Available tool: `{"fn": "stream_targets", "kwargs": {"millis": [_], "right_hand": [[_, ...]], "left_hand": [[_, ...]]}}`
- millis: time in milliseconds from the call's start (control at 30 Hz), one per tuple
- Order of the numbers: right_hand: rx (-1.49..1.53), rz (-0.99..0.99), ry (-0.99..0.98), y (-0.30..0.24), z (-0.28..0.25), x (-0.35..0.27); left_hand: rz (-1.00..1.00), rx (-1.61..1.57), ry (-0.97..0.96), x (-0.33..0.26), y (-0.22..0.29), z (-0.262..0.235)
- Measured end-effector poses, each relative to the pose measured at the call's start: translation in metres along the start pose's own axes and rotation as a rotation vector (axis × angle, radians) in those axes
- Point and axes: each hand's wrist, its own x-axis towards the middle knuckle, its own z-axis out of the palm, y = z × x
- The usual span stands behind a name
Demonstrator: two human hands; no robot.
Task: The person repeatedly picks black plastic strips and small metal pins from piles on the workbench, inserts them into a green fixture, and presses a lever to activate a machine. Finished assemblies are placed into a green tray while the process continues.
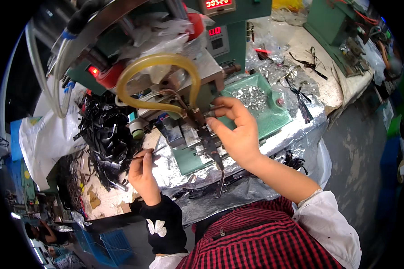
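Note:
My left hand (143,174) is at the left of the bench front, thumb and fingers pinched on a thin dark strip (137,157). Beside it lies a large heap of black strips (104,134). My right hand (239,133) reaches in from the right to the middle of a bench press (211,69). Its thumb and forefinger are closed together next to the metal tooling (194,117); whatever they grip is too small to make out. From the tooling a black strip (214,154) with a thin looped end hangs toward me. A yellowish hose (159,58) curves above.
Right of the press stands a green tray (274,117) with many small silvery metal pieces (250,96). Crinkled foil (166,172) covers the bench's front edge. Another green machine (334,31) stands at the far right. A white plastic bag (45,143) hangs at the left.

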Motion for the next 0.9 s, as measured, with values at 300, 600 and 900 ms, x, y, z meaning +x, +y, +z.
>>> {"fn": "stream_targets", "kwargs": {"millis": [300,600,900], "right_hand": [[0.178,0.09,-0.11,-0.04,0.009,-0.013],[-0.18,0.077,0.024,0.007,-0.077,0.037],[-0.9,-0.029,0.021,0.044,-0.123,0.002]], "left_hand": [[0.82,0.055,-0.268,-0.034,0.091,0.018],[1.188,0.386,-0.399,-0.03,0.07,0.079],[1.212,0.369,-0.404,-0.026,0.066,0.083]]}}
